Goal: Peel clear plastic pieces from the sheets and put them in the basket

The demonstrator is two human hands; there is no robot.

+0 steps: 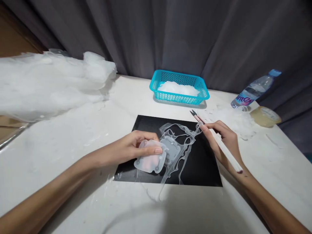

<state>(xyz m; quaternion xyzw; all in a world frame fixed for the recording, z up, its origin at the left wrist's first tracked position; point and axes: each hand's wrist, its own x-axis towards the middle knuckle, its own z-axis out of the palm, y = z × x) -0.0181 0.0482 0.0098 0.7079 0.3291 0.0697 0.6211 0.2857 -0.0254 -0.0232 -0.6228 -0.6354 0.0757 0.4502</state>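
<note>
My left hand (143,146) is closed on a translucent, rounded-square soft plastic piece (148,162), thumb on top. Just right of it lies a similar translucent piece (172,149), with small round dots near its corners. Thin, stringy trimmings (181,162) of the same clear material trail around it over a black mat (204,172). My right hand (223,138) holds thread snips (225,151) with black pointed blades and long white handles. Between that hand's thumb and fingertips, an end of the trimmings is pinched. The blades point away, up and left.
A turquoise basket (180,98) with whitish translucent pieces stands behind the mat. At the left is a big pile of translucent sheets (53,84). To the right are a loose heap of clear scraps (234,122), a water bottle (255,89) and a tape roll (265,117). A grey curtain (180,39) hangs behind.
</note>
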